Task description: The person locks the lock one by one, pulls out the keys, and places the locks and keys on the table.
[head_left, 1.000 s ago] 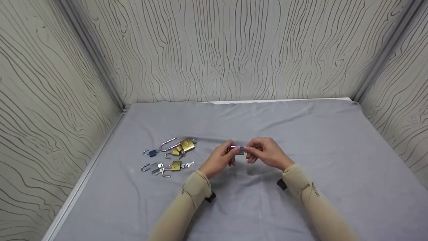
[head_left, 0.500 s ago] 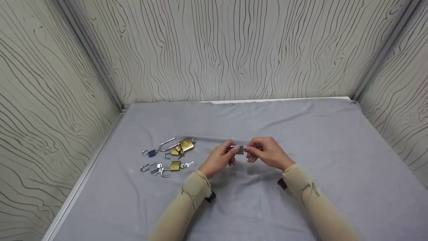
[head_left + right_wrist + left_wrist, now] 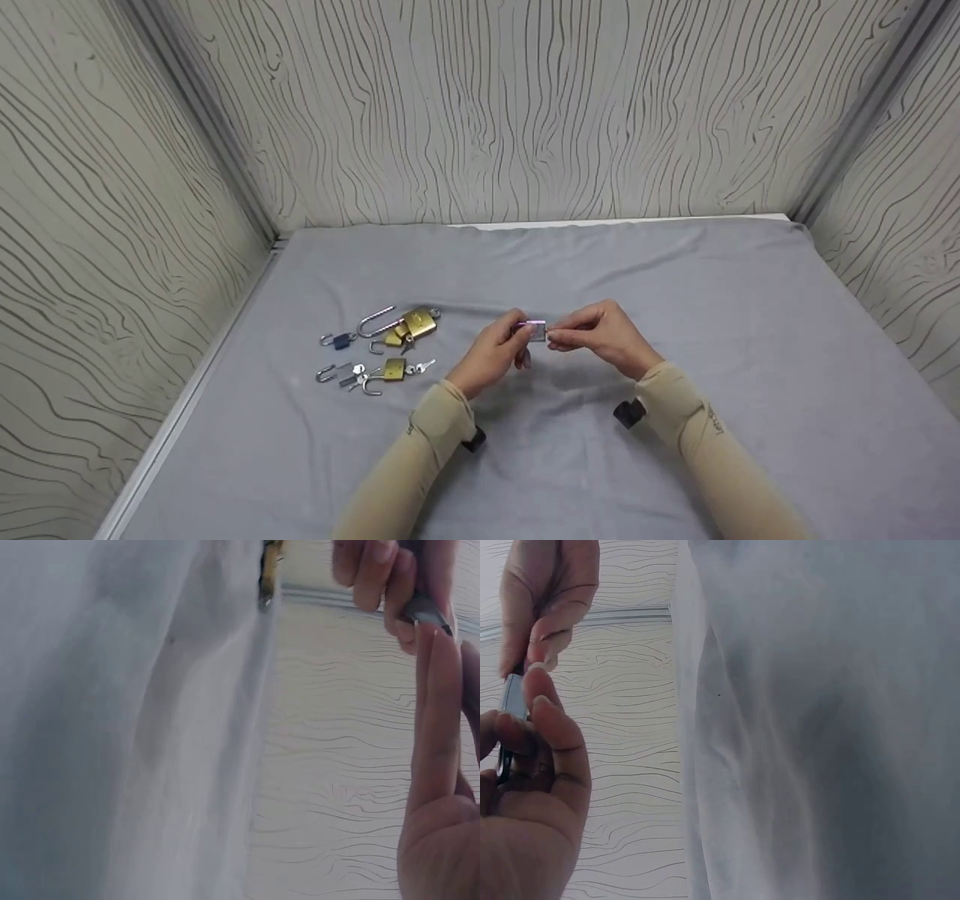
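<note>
My left hand (image 3: 491,354) grips a small silver-grey padlock (image 3: 538,334) between thumb and curled fingers, above the cloth near the middle of the table. Its shackle lies toward the left palm, mostly covered by the fingers. At the right end of the body, my right hand (image 3: 609,339) pinches a small key, nearly all of it hidden by the fingertips. In the left wrist view, the padlock body (image 3: 514,696) stands between the two hands' fingertips. From the right wrist, the right fingers (image 3: 441,682) look fairly straight, their tips at the padlock's end (image 3: 427,611).
To the left on the grey cloth (image 3: 675,450) lie a large brass padlock (image 3: 418,323) with a long shackle, smaller brass ones including one (image 3: 394,370) nearer me, a blue padlock (image 3: 342,342), and loose keys (image 3: 426,366). Patterned panels (image 3: 487,112) wall in the table.
My right hand has rotated at the wrist, and its fingers now lie straighter along the padlock's end. Both hands have risen slightly in view. The left hand keeps its grip on the padlock.
</note>
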The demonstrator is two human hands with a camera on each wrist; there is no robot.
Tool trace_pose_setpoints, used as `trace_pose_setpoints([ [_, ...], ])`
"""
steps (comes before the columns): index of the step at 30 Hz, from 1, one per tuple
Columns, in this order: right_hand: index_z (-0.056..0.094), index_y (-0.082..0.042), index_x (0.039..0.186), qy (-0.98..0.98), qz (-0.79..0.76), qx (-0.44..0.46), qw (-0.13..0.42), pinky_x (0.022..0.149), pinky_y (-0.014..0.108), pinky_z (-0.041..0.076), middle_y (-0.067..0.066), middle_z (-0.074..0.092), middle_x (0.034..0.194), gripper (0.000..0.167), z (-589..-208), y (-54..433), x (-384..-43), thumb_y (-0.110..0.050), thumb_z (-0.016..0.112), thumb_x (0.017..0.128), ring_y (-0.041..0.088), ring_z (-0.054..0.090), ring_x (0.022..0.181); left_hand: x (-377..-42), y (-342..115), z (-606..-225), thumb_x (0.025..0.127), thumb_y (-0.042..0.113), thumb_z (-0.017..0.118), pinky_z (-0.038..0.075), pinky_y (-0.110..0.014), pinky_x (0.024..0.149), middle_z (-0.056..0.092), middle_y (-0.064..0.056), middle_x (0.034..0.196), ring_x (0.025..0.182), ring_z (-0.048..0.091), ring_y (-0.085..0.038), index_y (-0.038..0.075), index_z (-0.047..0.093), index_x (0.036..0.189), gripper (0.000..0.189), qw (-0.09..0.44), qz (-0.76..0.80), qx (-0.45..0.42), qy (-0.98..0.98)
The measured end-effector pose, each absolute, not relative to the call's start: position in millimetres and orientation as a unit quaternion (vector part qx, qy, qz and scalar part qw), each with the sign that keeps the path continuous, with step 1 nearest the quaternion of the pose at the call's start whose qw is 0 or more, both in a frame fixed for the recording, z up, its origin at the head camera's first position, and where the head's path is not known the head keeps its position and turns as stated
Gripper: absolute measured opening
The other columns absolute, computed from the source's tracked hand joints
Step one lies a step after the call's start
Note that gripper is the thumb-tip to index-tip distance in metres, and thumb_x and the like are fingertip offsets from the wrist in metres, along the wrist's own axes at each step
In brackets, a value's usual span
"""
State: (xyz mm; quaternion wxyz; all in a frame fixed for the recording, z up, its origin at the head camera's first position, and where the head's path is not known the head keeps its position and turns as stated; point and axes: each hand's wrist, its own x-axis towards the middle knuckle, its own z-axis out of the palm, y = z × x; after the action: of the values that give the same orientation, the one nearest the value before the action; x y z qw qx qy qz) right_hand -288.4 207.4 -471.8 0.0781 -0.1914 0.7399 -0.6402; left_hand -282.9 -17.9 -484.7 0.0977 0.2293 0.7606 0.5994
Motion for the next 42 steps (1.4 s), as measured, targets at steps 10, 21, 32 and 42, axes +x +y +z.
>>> trace_pose_setpoints([
  [10, 0.082, -0.001, 0.090, 0.774, -0.595, -0.215, 0.000, 0.074, 0.030, 0.064, 0.022, 0.075, 0.089, 0.011, -474.2, 206.3, -287.4, -0.004, 0.087, 0.081, 0.015, 0.077, 0.078, -284.7, -15.9, -489.4, 0.109, 0.025, 0.053, 0.048, -0.027, 0.065, 0.061, -0.016, 0.084, 0.066, 0.058, -0.017, -0.005, 0.056, 0.110, 0.031, 0.102, 0.600, 0.238, 0.757],
  [21, 0.082, -0.003, 0.090, 0.783, -0.585, -0.210, 0.007, 0.075, 0.030, 0.064, 0.021, 0.076, 0.091, 0.011, -474.7, 215.7, -286.8, -0.006, 0.088, 0.081, 0.014, 0.076, 0.078, -285.5, -21.6, -488.6, 0.109, 0.027, 0.054, 0.049, -0.027, 0.066, 0.058, -0.005, 0.079, 0.067, 0.059, -0.014, 0.003, 0.059, 0.107, 0.024, 0.109, 0.596, 0.227, 0.763],
  [32, 0.082, -0.003, 0.092, 0.803, -0.566, -0.186, 0.003, 0.074, 0.029, 0.063, 0.018, 0.078, 0.092, 0.015, -473.9, 238.0, -289.9, -0.007, 0.090, 0.079, 0.013, 0.076, 0.079, -287.4, -32.7, -486.2, 0.110, 0.025, 0.053, 0.050, -0.026, 0.065, 0.056, -0.002, 0.076, 0.065, 0.060, -0.014, 0.002, 0.058, 0.105, 0.024, 0.096, 0.596, 0.225, 0.765],
  [42, 0.082, -0.001, 0.094, 0.840, -0.518, -0.162, 0.001, 0.073, 0.022, 0.061, 0.016, 0.078, 0.092, 0.013, -482.6, 244.5, -295.4, -0.006, 0.087, 0.083, 0.009, 0.075, 0.080, -285.0, -35.2, -489.2, 0.109, 0.027, 0.054, 0.048, -0.026, 0.066, 0.056, -0.001, 0.073, 0.065, 0.060, -0.014, 0.004, 0.058, 0.103, 0.024, 0.094, 0.590, 0.215, 0.772],
])
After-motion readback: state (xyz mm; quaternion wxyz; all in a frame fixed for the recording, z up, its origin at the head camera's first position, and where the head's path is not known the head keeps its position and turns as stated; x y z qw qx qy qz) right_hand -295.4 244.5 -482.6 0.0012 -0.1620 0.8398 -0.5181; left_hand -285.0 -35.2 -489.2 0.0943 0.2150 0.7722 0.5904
